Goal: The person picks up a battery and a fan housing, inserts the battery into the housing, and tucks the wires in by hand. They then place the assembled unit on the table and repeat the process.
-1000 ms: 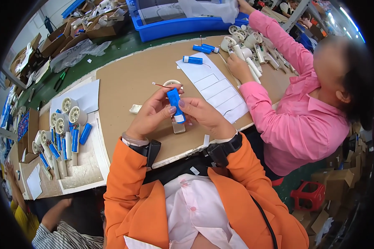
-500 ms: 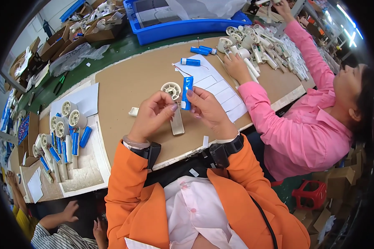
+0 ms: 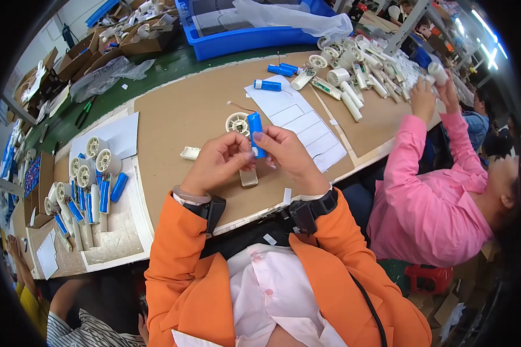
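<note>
My right hand (image 3: 289,151) grips a blue cylindrical battery (image 3: 255,123) between thumb and fingers, tilted slightly, with a thin wire off its top end. Close against its lower end, my left hand (image 3: 221,162) is closed in a pinch; what its fingertips hold, if anything, is too small to make out. Under both hands lies a cream-white fan-shaped housing (image 3: 236,121), its round spoked head showing above my fingers and its handle (image 3: 249,177) below them. The middle of this housing is hidden. A small white cover piece (image 3: 190,152) rests beside my left hand.
Several housings with blue batteries (image 3: 90,199) lie at the left. Loose batteries (image 3: 267,85) and a ruled paper sheet (image 3: 298,118) are at right, before a pile of white parts (image 3: 359,66). A blue bin (image 3: 260,43) stands behind. A co-worker in pink (image 3: 428,196) sits at right.
My right hand has lowered the battery slightly and brought it to my left fingertips. The co-worker's near hand has left the white parts; both their hands are now raised around a white piece.
</note>
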`<state>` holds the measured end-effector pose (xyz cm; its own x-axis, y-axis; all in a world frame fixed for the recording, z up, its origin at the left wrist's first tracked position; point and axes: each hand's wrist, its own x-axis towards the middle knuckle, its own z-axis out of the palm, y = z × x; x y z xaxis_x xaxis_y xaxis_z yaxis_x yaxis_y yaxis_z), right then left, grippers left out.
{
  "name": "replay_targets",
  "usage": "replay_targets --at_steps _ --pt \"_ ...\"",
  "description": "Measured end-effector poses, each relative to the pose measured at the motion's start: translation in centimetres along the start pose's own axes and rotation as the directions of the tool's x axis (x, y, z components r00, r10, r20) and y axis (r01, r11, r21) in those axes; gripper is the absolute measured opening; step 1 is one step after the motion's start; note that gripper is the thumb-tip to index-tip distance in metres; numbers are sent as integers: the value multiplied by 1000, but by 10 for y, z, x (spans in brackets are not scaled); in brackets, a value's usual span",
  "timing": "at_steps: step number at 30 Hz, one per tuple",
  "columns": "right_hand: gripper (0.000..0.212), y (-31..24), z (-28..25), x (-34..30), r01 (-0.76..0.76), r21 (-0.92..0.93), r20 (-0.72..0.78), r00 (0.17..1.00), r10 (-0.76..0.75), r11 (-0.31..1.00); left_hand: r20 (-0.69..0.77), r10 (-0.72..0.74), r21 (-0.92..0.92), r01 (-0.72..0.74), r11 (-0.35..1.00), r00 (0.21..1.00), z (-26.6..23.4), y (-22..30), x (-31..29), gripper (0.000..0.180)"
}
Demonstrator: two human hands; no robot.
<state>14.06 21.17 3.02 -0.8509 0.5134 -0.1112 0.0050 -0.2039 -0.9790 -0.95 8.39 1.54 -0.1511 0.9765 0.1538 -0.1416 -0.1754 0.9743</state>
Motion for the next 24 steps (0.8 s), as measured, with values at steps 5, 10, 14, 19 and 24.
replay_targets --at_steps 5,10,14,19,24 --pt "29 3 -4 0 -21 138 22 1000 18 990 16 -40 -37 41 999 999 0 2 1 12" --pt "29 2 3 -1 10 -15 -42 999 -11 1000 -13 -17 10 18 1000 1000 1 0 0 10" --pt "29 3 2 -1 20 -6 -22 1000 -20 1000 5 -69 -23 69 997 998 -1 1 0 10" --pt "29 1 2 -3 19 5 -15 1000 -19 1000 29 -71 -75 73 995 997 -3 0 1 10" --pt "29 2 7 -5 28 -35 -39 999 -30 999 28 1 29 -2 1000 1000 -3 -2 1 9"
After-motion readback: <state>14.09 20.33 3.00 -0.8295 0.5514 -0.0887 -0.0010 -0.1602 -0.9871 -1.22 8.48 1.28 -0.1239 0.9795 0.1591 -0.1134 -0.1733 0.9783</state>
